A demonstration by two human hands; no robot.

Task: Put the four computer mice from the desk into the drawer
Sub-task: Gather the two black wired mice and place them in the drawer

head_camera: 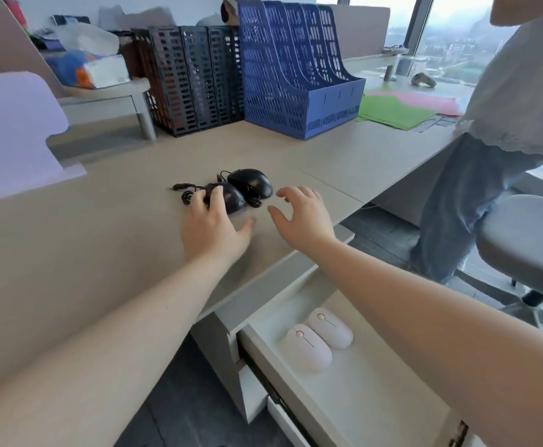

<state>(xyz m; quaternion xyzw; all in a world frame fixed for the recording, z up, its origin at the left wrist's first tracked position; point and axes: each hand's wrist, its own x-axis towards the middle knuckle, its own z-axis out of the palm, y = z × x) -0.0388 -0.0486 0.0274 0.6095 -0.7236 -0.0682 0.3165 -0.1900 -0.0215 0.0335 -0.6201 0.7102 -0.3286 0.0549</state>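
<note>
Two black wired mice lay touching each other on the beige desk point(109, 253), and the left hand point(212, 227) rested its spread fingers on the nearer black mouse point(231, 196) without yet closing around it, while the farther black mouse point(252, 182) sat untouched just beyond. The right hand point(305, 217) hovered open, fingers curled and empty, just to the right of the farther mouse. Below the desk edge the drawer point(360, 398) stood pulled out, with two pale pink wireless mice point(305, 346) point(331, 327) lying side by side, touching, on its floor.
</note>
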